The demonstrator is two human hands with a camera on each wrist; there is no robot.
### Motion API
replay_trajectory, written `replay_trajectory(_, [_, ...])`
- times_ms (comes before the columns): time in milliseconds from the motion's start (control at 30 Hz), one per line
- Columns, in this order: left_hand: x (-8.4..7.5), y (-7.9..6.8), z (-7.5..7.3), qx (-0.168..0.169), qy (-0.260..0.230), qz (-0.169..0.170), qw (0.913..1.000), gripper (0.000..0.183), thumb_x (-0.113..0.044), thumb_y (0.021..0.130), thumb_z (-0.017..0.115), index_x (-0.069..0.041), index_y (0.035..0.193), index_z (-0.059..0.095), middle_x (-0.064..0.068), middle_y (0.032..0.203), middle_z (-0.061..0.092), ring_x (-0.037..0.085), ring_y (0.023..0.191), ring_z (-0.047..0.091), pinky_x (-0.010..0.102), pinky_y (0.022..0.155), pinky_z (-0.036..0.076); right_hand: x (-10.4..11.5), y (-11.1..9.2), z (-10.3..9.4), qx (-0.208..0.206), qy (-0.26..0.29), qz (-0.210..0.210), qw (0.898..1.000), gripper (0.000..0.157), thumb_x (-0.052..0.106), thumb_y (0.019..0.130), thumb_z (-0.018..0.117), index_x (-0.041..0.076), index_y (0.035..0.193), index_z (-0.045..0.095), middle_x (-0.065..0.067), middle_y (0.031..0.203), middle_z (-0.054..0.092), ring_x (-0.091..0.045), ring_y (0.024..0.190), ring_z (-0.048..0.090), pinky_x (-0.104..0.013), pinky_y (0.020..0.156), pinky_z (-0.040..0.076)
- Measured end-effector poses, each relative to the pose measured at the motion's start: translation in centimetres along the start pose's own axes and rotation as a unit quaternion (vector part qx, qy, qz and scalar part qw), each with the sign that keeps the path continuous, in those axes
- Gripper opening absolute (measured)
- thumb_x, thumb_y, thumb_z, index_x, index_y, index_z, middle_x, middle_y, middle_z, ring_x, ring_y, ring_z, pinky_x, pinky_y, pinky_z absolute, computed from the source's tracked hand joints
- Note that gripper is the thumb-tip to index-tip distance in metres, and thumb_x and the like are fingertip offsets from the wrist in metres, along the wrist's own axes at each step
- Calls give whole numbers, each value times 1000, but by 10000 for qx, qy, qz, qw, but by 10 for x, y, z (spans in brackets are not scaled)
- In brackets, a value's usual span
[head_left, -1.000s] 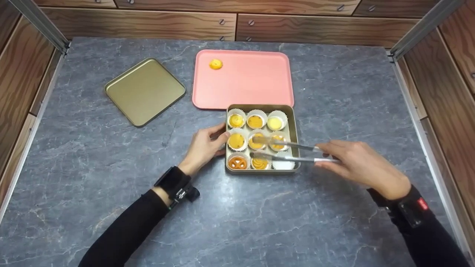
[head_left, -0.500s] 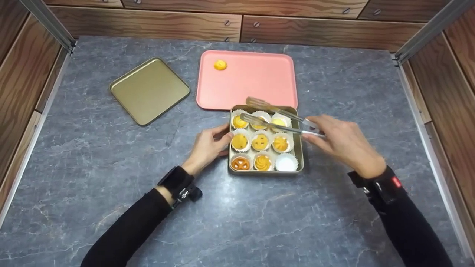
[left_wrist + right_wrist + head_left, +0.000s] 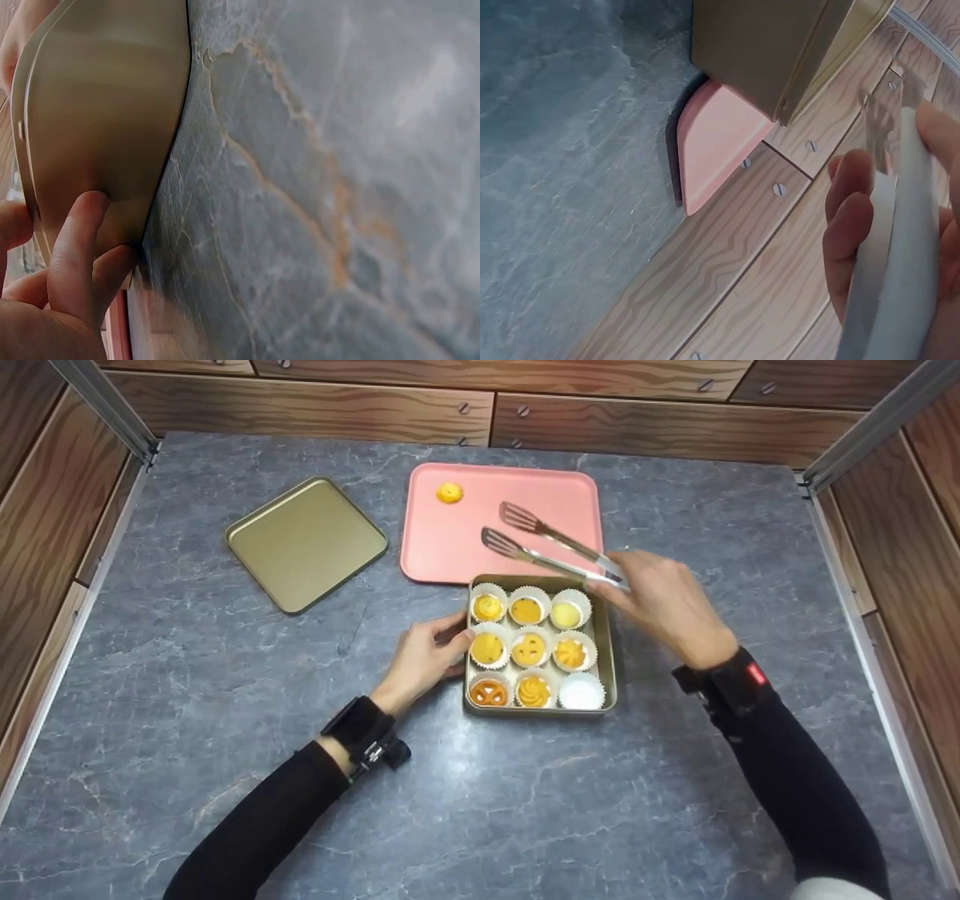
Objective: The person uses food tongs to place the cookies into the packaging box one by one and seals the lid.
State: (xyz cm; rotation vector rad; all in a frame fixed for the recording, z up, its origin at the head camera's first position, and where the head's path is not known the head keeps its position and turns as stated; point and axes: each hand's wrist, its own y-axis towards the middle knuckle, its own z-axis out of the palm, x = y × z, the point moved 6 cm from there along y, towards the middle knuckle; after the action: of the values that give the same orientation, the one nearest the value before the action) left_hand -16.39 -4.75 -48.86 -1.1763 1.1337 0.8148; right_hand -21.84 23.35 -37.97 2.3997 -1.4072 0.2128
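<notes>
My right hand (image 3: 664, 604) holds a pair of metal tongs (image 3: 559, 540). Their slotted ends stand apart over the pink tray (image 3: 461, 551), with no food between them. Blurred in the right wrist view, the tongs (image 3: 900, 247) lie between thumb and fingers. A gold tin (image 3: 609, 660) stands in front of the tray, holding several cookies in white paper cups; the front right cup (image 3: 582, 692) shows only white. At the tin's left side is my left hand (image 3: 424, 656), thumb at the rim. In the left wrist view its fingers (image 3: 79, 255) press the tin's outer wall (image 3: 105, 112).
One yellow cookie (image 3: 449, 493) lies at the tray's back left. The tin's gold lid (image 3: 307, 544) rests on the marbled table (image 3: 375, 825) to the left. Wood-patterned panels (image 3: 300, 409) border the table at the back and sides.
My right hand has moved the tongs away from me, from over the tin's cups to over the pink tray. The left hand stays at the tin.
</notes>
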Motion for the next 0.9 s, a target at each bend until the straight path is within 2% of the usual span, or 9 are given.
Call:
replay_trajectory(167, [2, -1, 0, 76, 51, -63, 9999, 59, -18, 103, 66, -5, 155, 43, 22, 153, 50, 28, 111, 71, 32, 84, 66, 2, 25, 8, 136, -82, 171, 9997, 40, 33, 98, 73, -3, 116, 69, -16, 91, 70, -29, 71, 64, -44, 58, 59])
replay_trajectory(400, [-1, 0, 0, 120, 167, -27, 9998, 59, -19, 103, 65, -5, 155, 42, 22, 149, 54, 26, 111, 71, 31, 85, 66, 11, 58, 14, 397, -301, 361, 9981, 35, 34, 100, 71, -1, 101, 67, -12, 81, 63, -27, 64, 58, -40, 52, 56])
replay_trajectory(667, [-3, 0, 0, 55, 194, 5, 9998, 57, -18, 103, 66, -4, 154, 44, 22, 154, 48, 29, 115, 69, 31, 84, 66, 17, 88, 17, 444, -679, 382, 9960, 39, 35, 99, 71, -3, 94, 66, -13, 77, 61, -29, 62, 57, -44, 51, 54])
replay_trajectory(900, [-3, 0, 0, 98, 198, -14, 9998, 57, -19, 103, 66, -6, 155, 44, 21, 154, 49, 27, 114, 70, 30, 84, 66, 18, 109, 30, 549, -827, 541, 9936, 43, 40, 99, 70, -2, 92, 67, -11, 77, 58, -30, 65, 56, -44, 55, 54])
